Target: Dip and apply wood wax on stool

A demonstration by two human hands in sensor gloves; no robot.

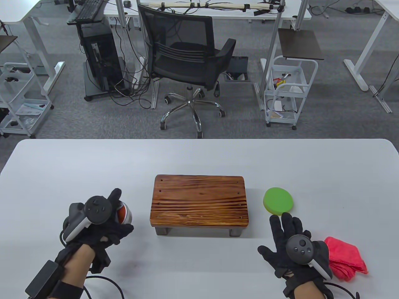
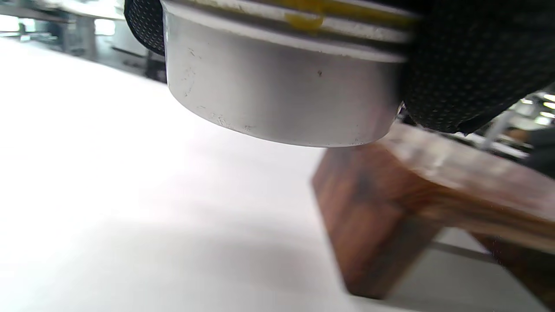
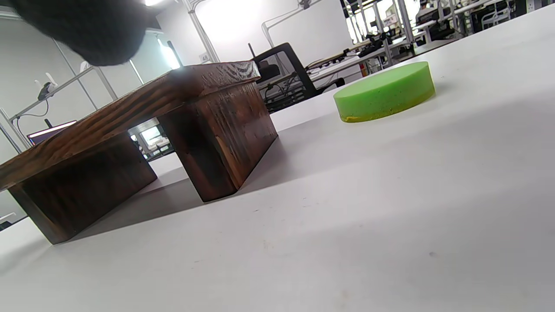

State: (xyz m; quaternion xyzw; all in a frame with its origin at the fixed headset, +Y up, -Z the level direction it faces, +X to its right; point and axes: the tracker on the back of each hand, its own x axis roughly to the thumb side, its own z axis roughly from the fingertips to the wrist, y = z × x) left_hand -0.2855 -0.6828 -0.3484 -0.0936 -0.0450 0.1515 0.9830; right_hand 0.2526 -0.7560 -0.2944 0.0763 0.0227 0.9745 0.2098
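A small dark-stained wooden stool (image 1: 199, 201) stands in the middle of the white table (image 1: 199, 155). To its left my left hand (image 1: 116, 215) grips a round metal wax tin (image 1: 124, 213) with an orange-red top. In the left wrist view the tin (image 2: 277, 86) hangs just above the table, with yellow wax smeared at its rim and the stool's leg (image 2: 373, 225) behind it. A round green sponge (image 1: 278, 201) lies to the right of the stool. My right hand (image 1: 285, 229) lies flat just in front of the sponge, fingers straight, holding nothing. The right wrist view shows the stool (image 3: 143, 134) and the sponge (image 3: 386, 91).
A crumpled red cloth (image 1: 344, 258) lies at the right of my right hand. Beyond the table's far edge stand a black office chair (image 1: 190, 62) and a white trolley (image 1: 290, 90). A cable (image 1: 103, 280) trails from my left wrist.
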